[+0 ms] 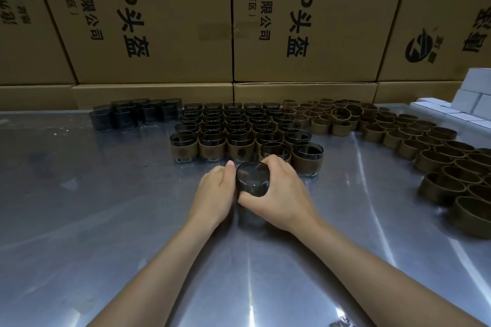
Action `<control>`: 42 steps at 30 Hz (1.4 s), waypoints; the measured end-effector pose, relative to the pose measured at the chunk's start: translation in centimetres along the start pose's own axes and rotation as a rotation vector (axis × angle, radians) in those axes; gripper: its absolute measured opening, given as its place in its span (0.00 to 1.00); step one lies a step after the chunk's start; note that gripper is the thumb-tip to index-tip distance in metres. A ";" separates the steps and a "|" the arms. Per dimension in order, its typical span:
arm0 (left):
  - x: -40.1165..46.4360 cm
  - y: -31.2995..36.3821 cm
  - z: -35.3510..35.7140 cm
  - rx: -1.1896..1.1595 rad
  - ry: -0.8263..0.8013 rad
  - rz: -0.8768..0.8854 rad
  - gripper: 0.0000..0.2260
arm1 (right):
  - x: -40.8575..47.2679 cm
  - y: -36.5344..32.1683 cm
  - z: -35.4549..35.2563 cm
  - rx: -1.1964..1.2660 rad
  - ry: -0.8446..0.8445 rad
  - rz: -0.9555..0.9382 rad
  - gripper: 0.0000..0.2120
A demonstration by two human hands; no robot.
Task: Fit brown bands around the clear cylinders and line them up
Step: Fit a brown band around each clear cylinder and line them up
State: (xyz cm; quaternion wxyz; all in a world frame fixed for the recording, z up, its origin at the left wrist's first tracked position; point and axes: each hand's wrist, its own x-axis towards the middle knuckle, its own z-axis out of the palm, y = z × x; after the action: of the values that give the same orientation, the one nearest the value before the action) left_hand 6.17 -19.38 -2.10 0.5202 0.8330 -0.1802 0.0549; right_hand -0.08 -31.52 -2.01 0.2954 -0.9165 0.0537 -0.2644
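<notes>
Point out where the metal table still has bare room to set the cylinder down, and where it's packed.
Bare steel lies left of both hands, below the unbanded cylinders, and near right, between the right hand and the loose brown bands. Crowded: the banded rows ahead and the right edge.

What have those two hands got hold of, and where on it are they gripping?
Both hands grip one clear cylinder by its sides: the left hand on its left, the right hand wrapped round its right. A band on it cannot be made out.
</notes>
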 end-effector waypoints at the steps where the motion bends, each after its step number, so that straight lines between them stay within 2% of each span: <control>1: 0.0 0.0 0.0 0.001 0.004 0.011 0.20 | 0.0 0.1 0.0 -0.003 -0.013 0.010 0.25; 6: 0.4 -0.3 0.1 0.081 -0.001 0.010 0.20 | 0.1 0.3 -0.2 -0.055 -0.109 0.061 0.24; 11: 0.5 -0.7 0.0 0.025 -0.046 0.009 0.20 | -0.3 0.3 -1.8 -0.054 -0.116 0.003 0.32; 13: 0.5 -0.7 0.0 -0.019 -0.048 -0.022 0.18 | -0.3 0.1 -2.8 -0.034 0.030 -0.055 0.29; 16: 0.6 -0.7 0.1 0.023 -0.028 -0.022 0.16 | 0.3 0.3 -4.4 -0.101 0.330 -0.103 0.21; 19: 0.6 -0.7 0.2 0.021 -0.026 -0.021 0.20 | 1.4 2.1 -6.3 -0.281 0.550 -0.038 0.13; 21: 0.5 -0.7 0.2 0.028 -0.022 -0.015 0.20 | 1.7 4.2 -7.4 -0.408 0.629 0.064 0.10; 24: 0.5 -0.7 0.2 0.002 -0.025 -0.014 0.22 | 1.5 7.2 -8.5 -0.569 0.556 0.351 0.17; 28: 0.6 -0.9 0.2 -0.019 -0.052 -0.035 0.22 | 1.3 9.5 -9.5 -0.657 0.244 0.831 0.32; 31: 0.6 -0.8 0.2 -0.023 -0.048 -0.037 0.21 | 1.3 10.1 -9.5 -0.651 0.116 0.946 0.34; 35: 0.6 -1.0 0.2 -0.048 -0.067 -0.050 0.21 | 1.5 9.7 -9.3 -0.643 0.149 0.879 0.29; 39: 0.5 -1.0 0.2 -0.096 -0.087 -0.065 0.21 | 1.3 8.5 -8.7 -0.624 0.236 0.648 0.22; 42: 0.5 -1.0 0.2 -0.084 -0.083 -0.064 0.21 | 1.3 7.9 -8.4 -0.580 0.276 0.497 0.21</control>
State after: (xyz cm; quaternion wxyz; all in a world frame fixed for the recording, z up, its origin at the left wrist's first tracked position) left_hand 6.93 -19.27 -2.90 0.5483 0.8173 -0.1770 -0.0040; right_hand -2.89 -42.65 -0.20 0.0695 -0.8769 0.3851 -0.2792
